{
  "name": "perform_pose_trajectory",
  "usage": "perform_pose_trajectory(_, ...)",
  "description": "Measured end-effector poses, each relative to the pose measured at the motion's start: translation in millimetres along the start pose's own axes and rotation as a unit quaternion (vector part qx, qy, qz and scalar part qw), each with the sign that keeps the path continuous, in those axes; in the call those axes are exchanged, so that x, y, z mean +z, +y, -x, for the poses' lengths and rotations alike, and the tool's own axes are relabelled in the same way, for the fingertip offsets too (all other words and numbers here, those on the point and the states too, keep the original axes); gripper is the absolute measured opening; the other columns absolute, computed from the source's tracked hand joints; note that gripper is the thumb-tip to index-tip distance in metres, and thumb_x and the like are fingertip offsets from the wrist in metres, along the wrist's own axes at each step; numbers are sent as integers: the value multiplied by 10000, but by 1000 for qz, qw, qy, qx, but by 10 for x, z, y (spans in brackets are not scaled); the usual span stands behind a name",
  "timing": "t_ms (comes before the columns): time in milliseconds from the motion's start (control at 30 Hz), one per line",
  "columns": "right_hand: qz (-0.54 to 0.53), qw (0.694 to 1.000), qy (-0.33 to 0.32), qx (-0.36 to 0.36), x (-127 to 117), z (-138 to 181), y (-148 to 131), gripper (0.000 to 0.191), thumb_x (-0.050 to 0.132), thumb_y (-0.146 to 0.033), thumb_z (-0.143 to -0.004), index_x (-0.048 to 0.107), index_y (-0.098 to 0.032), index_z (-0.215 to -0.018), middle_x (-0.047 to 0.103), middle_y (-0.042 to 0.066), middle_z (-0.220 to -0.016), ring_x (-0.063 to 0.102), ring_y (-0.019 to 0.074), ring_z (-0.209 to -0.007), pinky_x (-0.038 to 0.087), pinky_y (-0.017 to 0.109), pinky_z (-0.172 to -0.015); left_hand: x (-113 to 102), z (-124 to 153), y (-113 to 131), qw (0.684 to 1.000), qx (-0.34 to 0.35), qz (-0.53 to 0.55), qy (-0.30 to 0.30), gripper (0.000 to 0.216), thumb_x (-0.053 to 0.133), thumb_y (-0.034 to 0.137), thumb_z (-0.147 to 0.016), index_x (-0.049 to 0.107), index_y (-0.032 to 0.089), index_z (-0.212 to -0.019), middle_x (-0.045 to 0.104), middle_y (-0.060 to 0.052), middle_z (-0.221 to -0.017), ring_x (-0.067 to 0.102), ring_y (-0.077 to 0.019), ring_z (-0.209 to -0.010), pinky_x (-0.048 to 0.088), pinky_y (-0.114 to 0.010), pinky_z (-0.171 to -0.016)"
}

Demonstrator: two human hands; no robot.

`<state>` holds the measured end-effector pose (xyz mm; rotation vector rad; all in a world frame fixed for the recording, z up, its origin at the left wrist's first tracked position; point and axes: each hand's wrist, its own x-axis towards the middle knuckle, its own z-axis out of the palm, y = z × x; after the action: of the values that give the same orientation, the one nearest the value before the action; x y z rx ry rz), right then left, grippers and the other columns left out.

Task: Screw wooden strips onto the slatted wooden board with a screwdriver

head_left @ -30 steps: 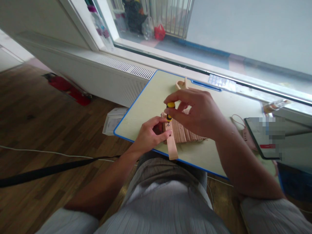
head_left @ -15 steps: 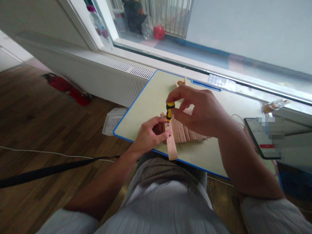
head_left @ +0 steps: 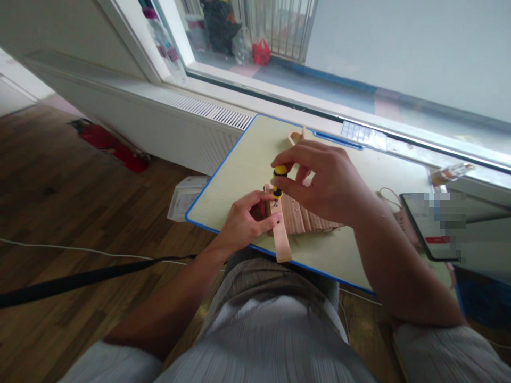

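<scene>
Blue-edged pale desk (head_left: 247, 162) by window (head_left: 399, 48), wood floor (head_left: 59, 213), right hand (head_left: 323, 183) pinching yellow screwdriver (head_left: 278, 179), left hand (head_left: 244, 221) gripping wooden slat (head_left: 281, 242)

Soft daylight enters through the window (head_left: 359, 53) ahead; shadows are faint, focus slightly soft, and straight lines bend near the edges.

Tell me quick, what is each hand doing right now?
Left hand: closed, gripping the wooden strip on the table.
Right hand: closed, fingertips holding the screwdriver upright on the strip.
</scene>
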<state>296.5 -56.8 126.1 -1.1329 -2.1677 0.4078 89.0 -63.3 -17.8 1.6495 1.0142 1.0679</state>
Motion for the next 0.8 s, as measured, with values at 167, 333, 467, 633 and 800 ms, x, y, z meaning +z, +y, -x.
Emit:
perform_pose_trajectory(167, 4, 1000, 28, 0, 61, 2, 0, 125, 788, -298, -914, 754, -197, -979, 755, 31, -956, 679, 172, -816, 482, 359, -801, -3, 2, 16, 1000, -2, -2, -3, 288, 872, 322, -850, 729, 190, -1062, 652, 22, -862, 564, -109, -713, 480, -240, -660)
perform_pose_trajectory(333, -5, 999, 32, 13, 88, 12, -10, 266, 780, -267, -931, 753, -194, -1185, 787, 8, -973, 711, 149, -783, 500, 332, -796, -2, 2, -2, 1000, 0, -12, 0, 307, 877, 312, -839, 729, 193, -1080, 641, 29, -844, 556, -110, -713, 463, -233, -648)
perform_pose_trajectory(467, 0, 1000, 20, -15, 82, 17, -12, 183, 740, -273, -969, 781, -222, -1140, 804, -2, -990, 729, 149, -819, 505, 327, -828, 1, 0, 2, 1000, 4, -12, 0, 283, 866, 304, -847, 722, 193, -1064, 637, 32, -849, 545, -103, -703, 461, -232, -648)
perform_pose_trajectory(633, 6, 1000, -11, -20, 32, 25, -22, 240, 696, -322, -1003, 823, -232, -1185, 841, 17, -1056, 760, 170, -870, 524, 347, -880, 8, 3, 39, 1000, -3, 1, 2, 277, 868, 300, -846, 710, 190, -1045, 638, 36, -846, 547, -99, -690, 469, -232, -647)
perform_pose_trajectory(800, 18, 999, -35, -36, -75, 36, -9, 375, 599, -217, -988, 830, -222, -1283, 846, 43, -1145, 762, 182, -897, 540, 359, -892, 14, 0, 34, 1000, 2, 28, -6, 297, 871, 283, -839, 723, 182, -1077, 633, 41, -822, 537, -92, -675, 459, -220, -627)
